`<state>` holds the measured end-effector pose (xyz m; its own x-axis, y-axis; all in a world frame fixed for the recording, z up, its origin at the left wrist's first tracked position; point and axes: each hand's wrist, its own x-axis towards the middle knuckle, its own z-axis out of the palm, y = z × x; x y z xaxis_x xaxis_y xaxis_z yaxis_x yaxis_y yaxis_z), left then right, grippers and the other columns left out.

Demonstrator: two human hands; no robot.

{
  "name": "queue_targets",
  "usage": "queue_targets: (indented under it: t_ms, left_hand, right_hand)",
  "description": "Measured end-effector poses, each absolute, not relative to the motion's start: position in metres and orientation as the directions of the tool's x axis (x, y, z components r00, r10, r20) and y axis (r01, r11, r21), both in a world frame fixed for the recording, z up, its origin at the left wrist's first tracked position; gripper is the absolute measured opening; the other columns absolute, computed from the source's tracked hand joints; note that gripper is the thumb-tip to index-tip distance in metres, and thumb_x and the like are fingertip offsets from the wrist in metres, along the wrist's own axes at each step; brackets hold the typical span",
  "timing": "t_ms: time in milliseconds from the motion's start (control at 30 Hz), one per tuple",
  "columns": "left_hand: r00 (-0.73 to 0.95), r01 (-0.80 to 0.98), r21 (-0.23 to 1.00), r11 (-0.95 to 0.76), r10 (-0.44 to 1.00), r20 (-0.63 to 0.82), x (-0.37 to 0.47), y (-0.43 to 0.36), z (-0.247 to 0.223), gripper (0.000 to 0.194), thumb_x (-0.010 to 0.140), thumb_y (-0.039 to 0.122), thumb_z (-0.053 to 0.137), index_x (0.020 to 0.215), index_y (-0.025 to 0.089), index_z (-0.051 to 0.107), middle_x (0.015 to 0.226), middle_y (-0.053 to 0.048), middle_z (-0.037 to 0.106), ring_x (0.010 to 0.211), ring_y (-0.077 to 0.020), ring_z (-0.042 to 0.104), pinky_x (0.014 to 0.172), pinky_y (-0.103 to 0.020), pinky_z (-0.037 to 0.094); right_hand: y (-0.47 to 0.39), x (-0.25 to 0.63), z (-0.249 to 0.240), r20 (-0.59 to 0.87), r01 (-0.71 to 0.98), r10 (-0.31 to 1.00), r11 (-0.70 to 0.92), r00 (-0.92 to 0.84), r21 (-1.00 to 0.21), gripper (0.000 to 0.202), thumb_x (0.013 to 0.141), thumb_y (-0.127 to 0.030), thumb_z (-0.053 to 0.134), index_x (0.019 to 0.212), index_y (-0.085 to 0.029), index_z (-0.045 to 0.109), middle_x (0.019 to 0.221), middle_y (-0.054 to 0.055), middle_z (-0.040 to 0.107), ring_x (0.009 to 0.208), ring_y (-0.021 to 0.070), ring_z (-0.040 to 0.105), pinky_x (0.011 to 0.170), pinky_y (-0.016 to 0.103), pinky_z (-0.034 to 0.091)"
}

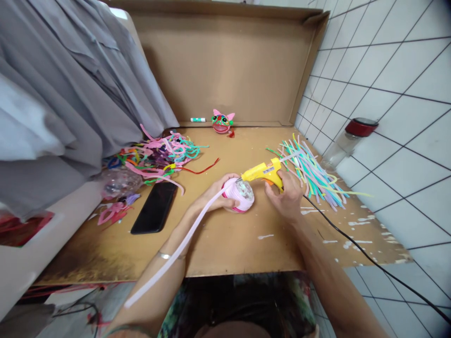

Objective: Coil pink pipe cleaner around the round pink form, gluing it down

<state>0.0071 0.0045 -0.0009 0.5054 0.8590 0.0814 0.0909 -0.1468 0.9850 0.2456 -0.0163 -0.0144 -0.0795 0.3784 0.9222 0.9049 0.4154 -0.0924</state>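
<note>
In my left hand [217, 193] is a small round container [244, 192] wrapped in pink pipe cleaner, its clear end turned to the right and toward me. A long pale pink pipe cleaner [176, 251] trails from it across my left forearm. My right hand [287, 192] grips a yellow glue gun [262, 171], fingers around the handle near the orange trigger. The gun's nozzle meets the upper edge of the container, at or very near the pink wrapping. A clear glue stick [291, 156] sticks out of the gun's back.
Loose pipe cleaners [310, 171] lie at right, with a tangled coloured heap [165, 152] at left. A black phone [154, 207], a pink-eared animal face [221, 122], a marker [198, 119] and a red-lidded jar [348, 141] are around. The gun's black cord [352, 241] runs off lower right.
</note>
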Motion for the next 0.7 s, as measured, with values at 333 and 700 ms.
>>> queue_targets:
  t_ms: [333, 700]
  left_hand:
    - [0.512, 0.100, 0.985, -0.142, 0.856, 0.071, 0.0074, 0.0029, 0.0026, 0.076, 0.051, 0.025, 0.080, 0.121, 0.019, 0.050, 0.104, -0.003, 0.062, 0.088, -0.0161, 0.057, 0.079, -0.025, 0.048]
    - [0.517, 0.051, 0.995, -0.090, 0.855, 0.050, 0.0088, 0.0020, 0.0026, 0.075, 0.050, 0.022, 0.081, 0.118, 0.018, 0.051, 0.104, -0.003, 0.062, 0.088, -0.0168, 0.059, 0.079, -0.026, 0.048]
  right_hand:
    - [-0.0165, 0.2471, -0.0128, 0.913, 0.889, 0.402, 0.442, -0.074, -0.123, 0.023, 0.086, -0.031, 0.059, 0.106, -0.020, 0.057, 0.087, 0.008, 0.070, 0.080, 0.0221, 0.066, 0.071, 0.035, 0.052]
    - [-0.0195, 0.2502, -0.0109, 0.898, 0.855, 0.439, 0.476, -0.030, -0.205, 0.023, 0.083, -0.031, 0.058, 0.103, -0.020, 0.057, 0.087, 0.007, 0.070, 0.081, 0.0226, 0.067, 0.075, 0.038, 0.055]
